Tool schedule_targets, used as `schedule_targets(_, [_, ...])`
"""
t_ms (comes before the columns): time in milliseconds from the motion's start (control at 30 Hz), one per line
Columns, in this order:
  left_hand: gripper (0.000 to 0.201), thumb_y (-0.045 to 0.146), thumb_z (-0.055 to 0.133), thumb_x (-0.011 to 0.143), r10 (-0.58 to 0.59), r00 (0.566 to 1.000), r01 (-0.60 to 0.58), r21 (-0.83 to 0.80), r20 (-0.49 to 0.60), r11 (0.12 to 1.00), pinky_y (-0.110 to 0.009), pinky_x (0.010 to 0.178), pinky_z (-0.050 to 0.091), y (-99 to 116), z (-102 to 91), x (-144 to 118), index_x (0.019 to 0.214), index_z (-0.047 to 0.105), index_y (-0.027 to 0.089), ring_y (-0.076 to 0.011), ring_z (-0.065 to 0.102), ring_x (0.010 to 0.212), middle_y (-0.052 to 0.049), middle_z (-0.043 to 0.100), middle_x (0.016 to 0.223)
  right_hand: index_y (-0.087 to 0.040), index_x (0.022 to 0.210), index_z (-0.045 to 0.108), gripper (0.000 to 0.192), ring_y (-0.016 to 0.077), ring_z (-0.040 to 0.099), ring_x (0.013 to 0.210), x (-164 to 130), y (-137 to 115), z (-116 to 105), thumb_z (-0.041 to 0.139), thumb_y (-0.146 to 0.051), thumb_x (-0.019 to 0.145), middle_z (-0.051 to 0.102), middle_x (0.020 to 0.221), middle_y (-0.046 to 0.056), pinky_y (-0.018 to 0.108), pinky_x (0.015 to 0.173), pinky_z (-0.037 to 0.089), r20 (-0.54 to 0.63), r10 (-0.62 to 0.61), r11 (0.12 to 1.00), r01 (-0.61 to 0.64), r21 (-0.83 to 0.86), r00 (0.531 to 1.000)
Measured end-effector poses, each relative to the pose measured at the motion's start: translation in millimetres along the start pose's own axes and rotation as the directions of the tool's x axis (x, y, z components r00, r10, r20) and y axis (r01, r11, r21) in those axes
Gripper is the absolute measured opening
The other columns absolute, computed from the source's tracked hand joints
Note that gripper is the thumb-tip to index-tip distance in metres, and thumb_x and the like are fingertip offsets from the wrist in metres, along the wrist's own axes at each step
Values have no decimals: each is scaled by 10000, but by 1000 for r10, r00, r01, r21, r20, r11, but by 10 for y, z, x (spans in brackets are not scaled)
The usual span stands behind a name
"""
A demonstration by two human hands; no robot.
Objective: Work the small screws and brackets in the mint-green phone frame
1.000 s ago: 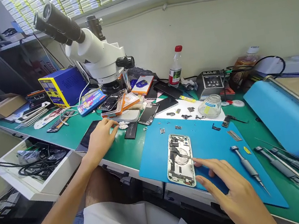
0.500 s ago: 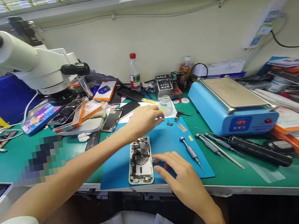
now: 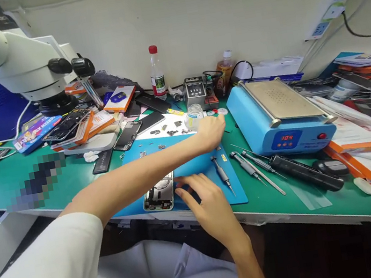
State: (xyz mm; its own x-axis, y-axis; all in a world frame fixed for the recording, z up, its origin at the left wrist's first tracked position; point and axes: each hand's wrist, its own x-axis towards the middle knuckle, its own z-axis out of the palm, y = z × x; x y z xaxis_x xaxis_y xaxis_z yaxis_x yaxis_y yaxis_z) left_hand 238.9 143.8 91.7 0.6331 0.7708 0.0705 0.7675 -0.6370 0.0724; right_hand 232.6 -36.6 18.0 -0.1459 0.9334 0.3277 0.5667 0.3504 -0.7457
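Since half a second ago our left hand (image 3: 212, 133) has reached farther right across the blue mat (image 3: 204, 166), past the glass jar (image 3: 193, 116), fingers curled over small parts at the mat's far edge; whether it grips one we cannot tell. Our right hand (image 3: 206, 200) rests open beside the opened phone (image 3: 160, 195) at the mat's near edge. We judge a part is being fetched; picking it calls for a fine pinch. A screwdriver (image 3: 222, 175) lies just right.

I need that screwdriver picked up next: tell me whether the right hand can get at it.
Probably yes. The right hand rests on the blue mat, and the screwdriver lies beside it with nothing between them.
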Motion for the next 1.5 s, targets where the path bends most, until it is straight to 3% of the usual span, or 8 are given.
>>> schedule_targets(367, [436, 431, 778, 1080, 6, 998, -11, -85, -57, 996, -504, 1041, 666, -482, -598, -284, 1418, 701, 167, -285, 750, 1228, -136, 724, 1426, -267, 1287, 802, 299, 246, 727, 1004, 39, -35, -47, 577, -428, 1173, 822, 1151, 67, 389, 925, 575, 5, 58, 998, -58, 17, 998])
schedule_targets(533, [202, 289, 677, 1081, -129, 983, 112, -129, -130, 985, -391, 948, 585, -1134, -730, -1518, 1107, 815, 143, -260, 748, 1026, -103, 781, 1059, -310, 1305, 804, 292, 210, 715, 966, 45, -31, -47, 591, -458, 1170, 821, 1132, 22, 348, 898, 573, -18, 53, 999, -53, 2, 998])
schedule_targets(667, [229, 300, 633, 1072, -305, 945, 285, -160, -122, 945, -364, 773, 561, -1566, -389, -2580, 1164, 799, 172, -247, 741, 845, -90, 779, 1027, -300, 1296, 808, 313, 205, 700, 919, 53, -37, -7, 592, -486, 1166, 813, 1098, 28, 346, 866, 571, -65, 68, 997, -70, -28, 996])
schedule_targets(833, [439, 354, 598, 1140, -316, 943, 285, -231, -109, 930, -382, 788, 632, -1686, 36, -3184, 1534, 597, 161, -270, 787, 921, -67, 771, 1053, -336, 1309, 815, 299, 211, 737, 999, 61, -76, 36, 610, -490, 1156, 816, 1145, 29, 338, 872, 603, -98, 120, 990, -127, -67, 988])
schedule_targets(967, [462, 405, 662, 1143, -144, 988, 118, -317, -60, 941, -344, 916, 660, -1781, 99, -3381, 1593, 572, 350, -222, 787, 1096, -41, 726, 1336, -373, 1327, 813, 306, 201, 762, 982, 72, -138, -21, 611, -520, 1150, 823, 1174, 16, 309, 767, 619, -82, 169, 980, -176, -97, 982])
schedule_targets(1100, [426, 399, 603, 1179, -29, 999, 12, -364, -41, 931, -332, 927, 652, -1989, 128, -3385, 1603, 612, 427, -205, 766, 1097, -31, 700, 1293, -381, 1324, 822, 345, 208, 783, 990, 153, -158, -90, 611, -578, 1137, 833, 1191, 17, 293, 697, 627, -35, 183, 973, -186, -133, 982])
schedule_targets(1367, [419, 166, 466, 1197, 234, 946, -264, -120, -223, 957, -299, 795, 638, -2099, 202, -3321, 1571, 643, 232, -186, 779, 901, -73, 781, 1128, -365, 1263, 853, 335, 192, 816, 956, 285, -61, -54, 616, -566, 1136, 855, 1155, 8, 236, 640, 628, -55, 214, 966, -220, -139, 975])
schedule_targets(1500, [357, 276, 502, 1215, 149, 958, -192, -163, -246, 968, -279, 828, 642, -2149, 222, -3389, 1553, 619, 287, -188, 831, 967, -56, 841, 1213, -391, 1219, 865, 257, 168, 806, 892, 246, -38, -27, 647, -498, 1135, 849, 1059, -14, 223, 709, 640, -96, 194, 968, -207, -140, 976])
